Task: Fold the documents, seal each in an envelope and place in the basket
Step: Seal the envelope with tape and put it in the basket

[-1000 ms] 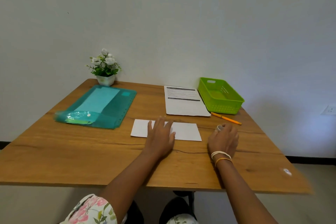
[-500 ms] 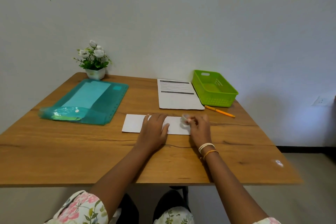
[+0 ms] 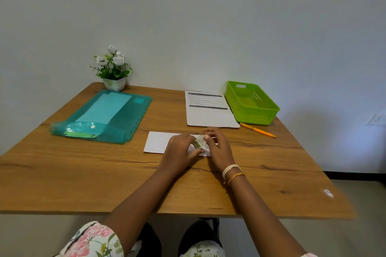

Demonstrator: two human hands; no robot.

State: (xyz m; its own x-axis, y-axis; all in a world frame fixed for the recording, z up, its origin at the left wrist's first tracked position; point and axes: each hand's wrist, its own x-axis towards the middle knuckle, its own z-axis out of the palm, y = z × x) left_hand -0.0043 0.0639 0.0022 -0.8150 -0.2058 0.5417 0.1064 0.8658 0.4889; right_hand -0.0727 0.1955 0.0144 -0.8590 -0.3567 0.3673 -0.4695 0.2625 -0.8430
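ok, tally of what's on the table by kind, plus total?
Envelope: 1
Printed sheets: 1 stack, sheet count unclear
Basket: 1
Pencil: 1
Teal folder: 1
Potted plant: 1
Small roll, maybe tape, in the hands: 1
Total: 7

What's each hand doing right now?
Left hand: fingers touch the tape roll over the envelope; grip unclear.
Right hand: pinches the tape roll.

Wooden table [image 3: 83, 173] up against a plain wall. Teal plastic folder [image 3: 108, 117] sits around 10 o'clock, small potted white flowers [image 3: 113, 69] just behind it at 11. Orange pencil [image 3: 258, 130] over at 2 o'clock, wall socket [image 3: 376, 119] far right.
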